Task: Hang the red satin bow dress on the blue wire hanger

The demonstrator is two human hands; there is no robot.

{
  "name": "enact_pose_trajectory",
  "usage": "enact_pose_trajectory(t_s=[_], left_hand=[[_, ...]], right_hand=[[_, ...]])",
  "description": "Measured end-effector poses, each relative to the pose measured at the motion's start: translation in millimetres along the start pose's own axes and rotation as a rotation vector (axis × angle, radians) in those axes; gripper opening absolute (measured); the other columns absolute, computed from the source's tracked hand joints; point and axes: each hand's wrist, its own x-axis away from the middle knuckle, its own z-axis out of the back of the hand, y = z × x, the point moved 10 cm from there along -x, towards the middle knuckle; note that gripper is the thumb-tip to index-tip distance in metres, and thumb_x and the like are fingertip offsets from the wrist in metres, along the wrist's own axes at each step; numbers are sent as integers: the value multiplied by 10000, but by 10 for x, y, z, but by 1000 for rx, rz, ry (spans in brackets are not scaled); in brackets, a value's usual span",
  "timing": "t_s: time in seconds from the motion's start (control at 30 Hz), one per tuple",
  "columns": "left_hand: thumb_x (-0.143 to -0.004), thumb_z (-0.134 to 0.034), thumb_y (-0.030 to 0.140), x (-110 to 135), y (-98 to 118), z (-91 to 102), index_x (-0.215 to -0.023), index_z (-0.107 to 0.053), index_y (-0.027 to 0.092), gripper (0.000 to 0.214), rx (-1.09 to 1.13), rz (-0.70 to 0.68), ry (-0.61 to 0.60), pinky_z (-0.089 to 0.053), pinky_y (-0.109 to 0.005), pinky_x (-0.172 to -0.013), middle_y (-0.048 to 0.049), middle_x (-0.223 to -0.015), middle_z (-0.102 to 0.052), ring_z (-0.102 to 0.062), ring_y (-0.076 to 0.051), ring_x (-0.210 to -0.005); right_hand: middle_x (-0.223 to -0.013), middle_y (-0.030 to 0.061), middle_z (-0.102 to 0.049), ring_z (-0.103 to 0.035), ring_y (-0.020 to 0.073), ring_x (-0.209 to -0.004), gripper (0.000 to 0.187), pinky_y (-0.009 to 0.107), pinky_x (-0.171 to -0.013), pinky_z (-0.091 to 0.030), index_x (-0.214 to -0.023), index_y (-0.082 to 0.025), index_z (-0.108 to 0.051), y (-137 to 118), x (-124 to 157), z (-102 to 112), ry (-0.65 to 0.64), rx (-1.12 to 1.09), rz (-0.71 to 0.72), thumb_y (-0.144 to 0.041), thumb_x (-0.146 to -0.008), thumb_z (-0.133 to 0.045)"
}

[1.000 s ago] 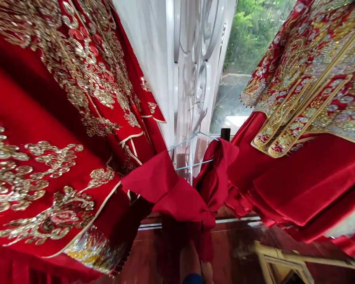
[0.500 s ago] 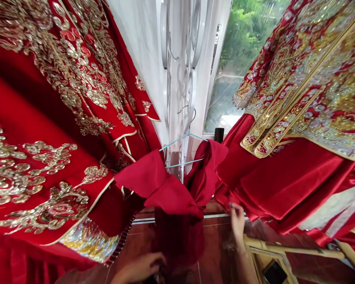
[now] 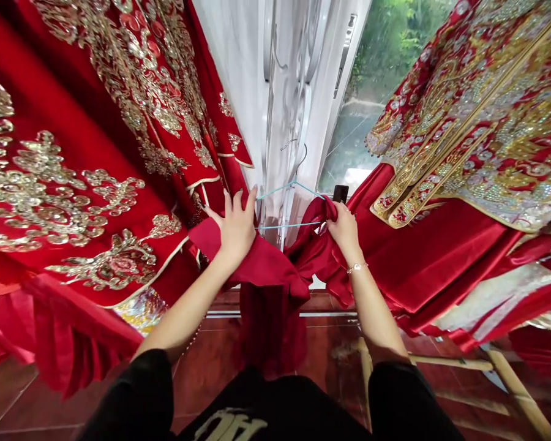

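A plain red satin garment [image 3: 270,331] hangs in the middle, its top draped over a light blue wire hanger [image 3: 289,225]. My left hand [image 3: 236,229] lies flat against the cloth's left shoulder with its fingers spread. My right hand [image 3: 344,229] bunches the red satin at the right end of the hanger, and a thin bracelet [image 3: 356,267] circles that wrist. The hanger's hook [image 3: 296,156] stands above, in front of a white curtain [image 3: 229,79]. Part of the hanger is hidden behind the cloth.
Large red robes with gold sequin embroidery hang on both sides, one at left [image 3: 73,184] and one at right [image 3: 477,128]. Behind are a window [image 3: 376,79] and a black object [image 3: 340,193]. Below are a metal rail [image 3: 280,314], red floor tiles [image 3: 211,361] and a wooden frame [image 3: 441,361].
Both hands have risen from low in the view to the top of the red garment. The right hand has taken hold of the cloth, and the view has shifted slightly.
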Motion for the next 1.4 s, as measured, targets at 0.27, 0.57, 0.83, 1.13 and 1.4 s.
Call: enact_pose_trajectory(t_s=[0.27,0.57,0.83,1.13,1.4], left_hand=[[-785,-442,49,-78,-262,69,-1487,-425,204,719,186,-235,-196,-324,-575,-1215,-119,-1495,-472,-438,-287,-1432],[-840,-441,105,43,-333,88,-1475,-459,218,645,106,-111,-136,-153,-736,-1205,-148,-1509,-471,-295,-377,-1509],[-898,-449,203,126,-323,0,-1520,-393,237,626,83,-59,-166,-242,-793,-1127,-155,-1542,-449,-216,-423,-1531],[-882,-432,154,139,-295,1,-1486,-433,184,605,-30,-60,-80,-320,-747,-1111,-191,-1479,-506,-271,-429,-1508],[-865,-409,90,33,-276,33,-1413,-469,96,552,-153,-113,-94,-515,-473,-994,-215,-1244,-648,-614,-360,-1235]], right_hand=[[-1151,138,-755,-684,320,-1078,570,397,-916,-511,-1364,-198,-636,104,-25,216,-60,94,-90,-90,-820,-506],[-973,61,-778,-674,234,-882,542,343,-854,-491,-1261,-190,-713,442,19,220,-131,-105,-15,-93,-753,-549],[-1164,98,-728,-575,267,-1050,545,464,-1028,-409,-1241,-163,-664,544,45,127,-5,-239,-64,-171,-696,-653],[-1218,188,-640,-587,322,-1106,468,456,-912,-495,-1277,-143,-549,306,161,99,34,21,-161,-174,-810,-536],[-1133,257,-649,-636,377,-1061,449,430,-770,-533,-1302,-92,-520,37,168,192,56,297,-189,-145,-866,-424]])
